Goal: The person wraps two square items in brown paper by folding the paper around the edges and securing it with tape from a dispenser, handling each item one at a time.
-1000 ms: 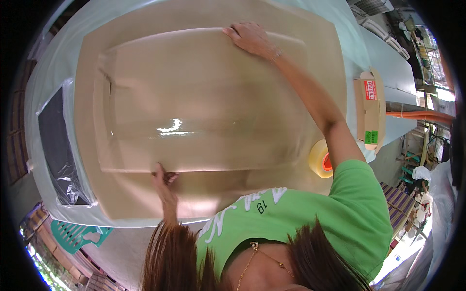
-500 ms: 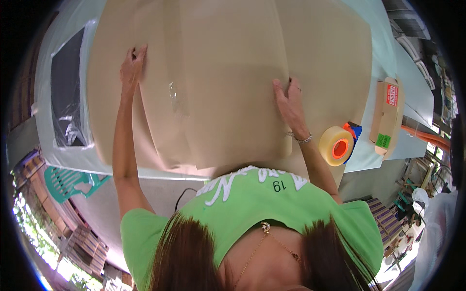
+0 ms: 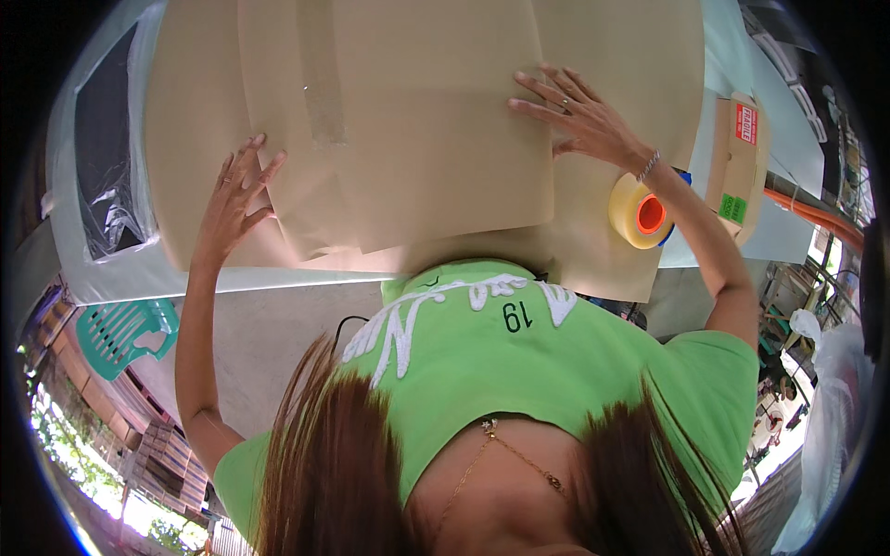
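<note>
Both hands now press flat on the folded brown paper.
Left hand [image 3: 234, 199] has slid lower, right hand [image 3: 579, 116] higher on the paper wrap [image 3: 436, 130]; fingers spread wide, gripping nothing, tape roll [image 3: 640, 211] untouched beside the right wrist.

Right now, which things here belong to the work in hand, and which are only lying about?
In hand:
left hand and right hand, flat on the large brown paper-wrapped parcel
yellow tape roll

Lying about:
small cardboard box
green plastic chair
</note>
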The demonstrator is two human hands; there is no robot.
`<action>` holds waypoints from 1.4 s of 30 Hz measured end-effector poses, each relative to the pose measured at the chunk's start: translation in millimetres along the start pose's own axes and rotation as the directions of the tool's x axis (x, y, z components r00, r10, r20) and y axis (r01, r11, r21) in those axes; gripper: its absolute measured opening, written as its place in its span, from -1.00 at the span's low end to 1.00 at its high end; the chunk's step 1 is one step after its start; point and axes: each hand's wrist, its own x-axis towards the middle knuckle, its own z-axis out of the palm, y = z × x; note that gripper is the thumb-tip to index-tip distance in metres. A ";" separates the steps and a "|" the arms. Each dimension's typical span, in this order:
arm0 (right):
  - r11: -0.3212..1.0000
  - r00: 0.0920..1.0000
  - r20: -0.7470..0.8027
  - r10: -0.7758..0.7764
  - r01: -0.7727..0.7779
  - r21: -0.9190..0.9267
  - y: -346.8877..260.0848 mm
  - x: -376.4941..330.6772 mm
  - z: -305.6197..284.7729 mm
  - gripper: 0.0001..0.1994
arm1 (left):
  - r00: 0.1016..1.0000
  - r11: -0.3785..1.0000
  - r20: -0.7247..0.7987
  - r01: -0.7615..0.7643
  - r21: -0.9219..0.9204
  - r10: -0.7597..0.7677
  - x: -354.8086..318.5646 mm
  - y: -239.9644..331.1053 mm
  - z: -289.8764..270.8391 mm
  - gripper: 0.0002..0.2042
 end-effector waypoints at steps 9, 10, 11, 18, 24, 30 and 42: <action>0.984 0.954 0.242 -0.178 0.176 0.030 3.6 28.2 -17.4 0.14 | 0.985 0.997 0.150 -0.077 -0.019 0.079 13.5 -9.0 1.6 0.07; 0.984 0.968 0.175 -0.179 0.175 0.040 1.8 25.8 -13.1 0.13 | 0.986 0.995 0.133 -0.093 -0.025 0.095 12.9 -8.7 1.3 0.06; 0.984 0.979 0.108 -0.174 0.169 0.050 -1.0 20.4 -4.8 0.12 | 0.987 0.993 0.115 -0.113 -0.031 0.116 15.0 -9.3 1.4 0.05; 0.983 0.989 -0.101 -0.112 0.125 0.133 -11.6 19.9 23.9 0.01 | 0.943 0.973 -0.272 -0.219 -0.074 0.192 17.7 -19.5 46.8 -0.16; 0.968 0.977 -0.072 -0.199 0.185 -0.170 17.3 20.8 27.8 -0.09 | 0.914 0.961 -0.298 -0.254 0.110 0.276 30.7 -44.2 54.3 -0.12; 0.964 0.896 -0.372 -0.242 0.265 0.012 10.3 31.0 46.8 -0.19 | 0.899 0.982 -0.394 -0.169 0.086 0.190 33.0 -34.2 69.8 -0.19; 0.531 0.376 -0.375 0.847 -0.575 0.623 -136.2 31.1 83.0 -0.14 | 0.457 0.729 -0.572 0.495 -0.473 -0.681 15.8 87.1 141.7 -0.24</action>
